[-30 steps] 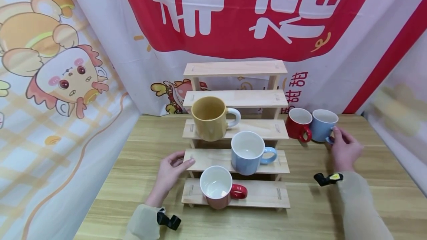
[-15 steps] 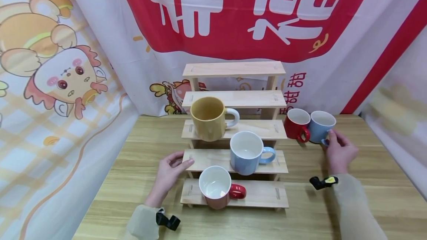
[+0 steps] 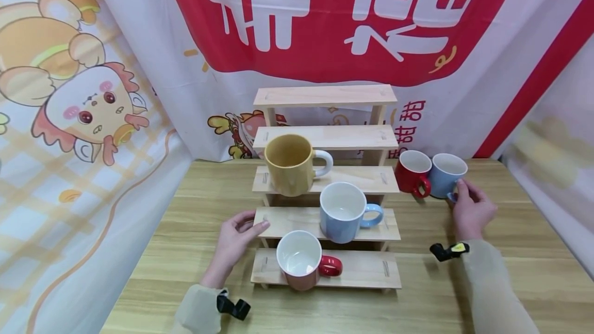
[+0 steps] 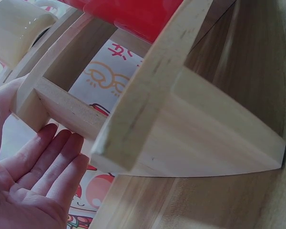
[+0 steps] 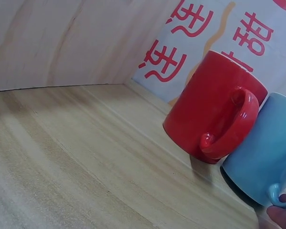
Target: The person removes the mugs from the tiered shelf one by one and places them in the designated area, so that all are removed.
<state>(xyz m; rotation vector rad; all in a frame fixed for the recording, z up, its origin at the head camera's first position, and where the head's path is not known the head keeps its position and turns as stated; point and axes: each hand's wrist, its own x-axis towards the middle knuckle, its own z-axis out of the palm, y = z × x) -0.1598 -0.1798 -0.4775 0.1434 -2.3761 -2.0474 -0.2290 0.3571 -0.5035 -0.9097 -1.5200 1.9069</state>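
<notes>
A wooden stepped shelf [image 3: 327, 137] stands mid-table. My left hand [image 3: 235, 237] grips the left end of its second step from the front, the thumb above and the fingers [image 4: 62, 157] bent beneath the board. At the far right, my right hand [image 3: 474, 210] pinches the handle of a light blue mug [image 3: 444, 179], which stands upright on the table. Only fingertips [image 5: 282, 217] show at that handle in the right wrist view. Close against the blue mug's left side is a red mug [image 3: 410, 177], its handle turned toward the front.
On the shelf's front step stands a red-handled mug [image 3: 301, 277] with a white inside. Another light blue mug [image 3: 342, 223] is one step up, and a yellow mug [image 3: 290, 171] with a pale handle above that. A printed cloth [image 3: 153, 40] hangs behind the wooden table [image 3: 185, 205].
My right hand, on the blue mug's handle, has shifted slightly left, and the handle has swung a little toward the front. The left hand stays on the shelf.
</notes>
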